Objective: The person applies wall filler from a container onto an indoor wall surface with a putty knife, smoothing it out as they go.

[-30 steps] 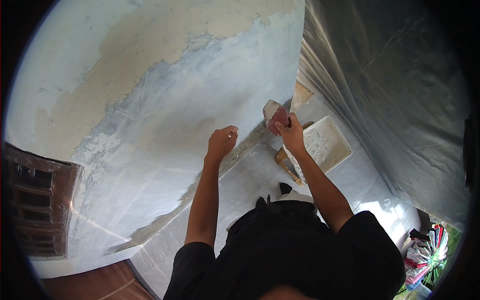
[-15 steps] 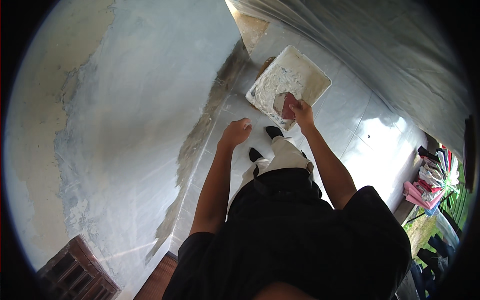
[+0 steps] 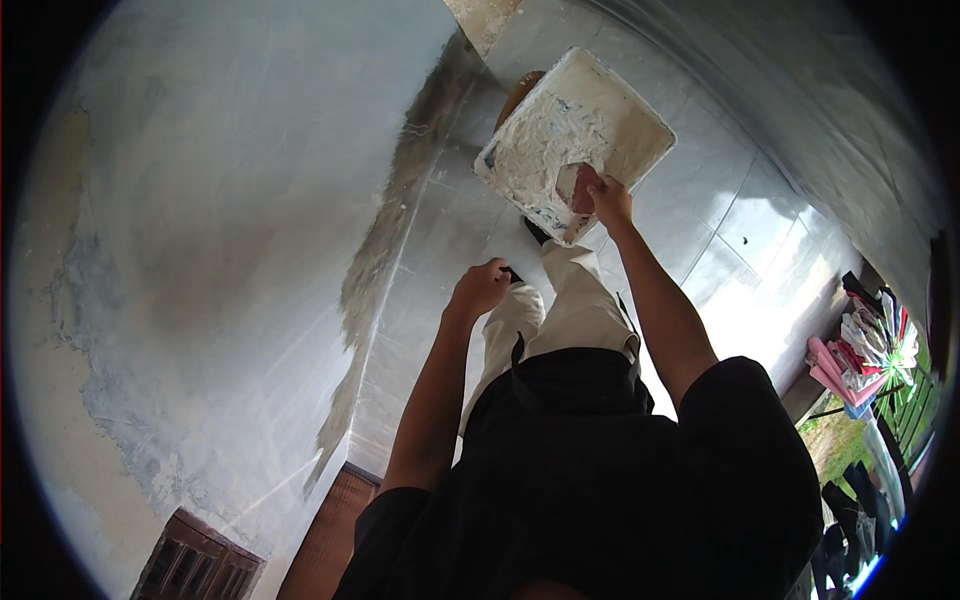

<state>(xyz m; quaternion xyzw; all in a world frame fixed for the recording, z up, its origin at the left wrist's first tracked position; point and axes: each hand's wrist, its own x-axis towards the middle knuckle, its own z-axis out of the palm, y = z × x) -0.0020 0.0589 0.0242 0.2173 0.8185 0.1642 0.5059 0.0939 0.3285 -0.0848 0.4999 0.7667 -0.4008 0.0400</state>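
Note:
My right hand (image 3: 611, 203) is closed round a putty knife (image 3: 581, 187) with a reddish-brown grip and a pale, smeared blade. The blade rests against the white paste (image 3: 550, 140) in a square, white-rimmed tub (image 3: 640, 150), near the corner closest to me. To the left of that corner, my left hand (image 3: 482, 287) hangs above my legs with its fingers curled in. Whatever it may hold is hidden. It stays apart from the tub and from the wall.
A wall (image 3: 240, 200) with patchy grey-white coating rises on the left, its lower strip darker. Grey tiles (image 3: 690, 190) cover the floor. Translucent sheeting (image 3: 800, 120) hangs on the right. Hanging clothes (image 3: 860, 350) are at far right, a brown wooden window frame (image 3: 195, 560) at lower left.
My view has shifted, and the tub now appears larger and farther up. My left hand sits lower, farther from the tub. The putty knife stays in my right hand.

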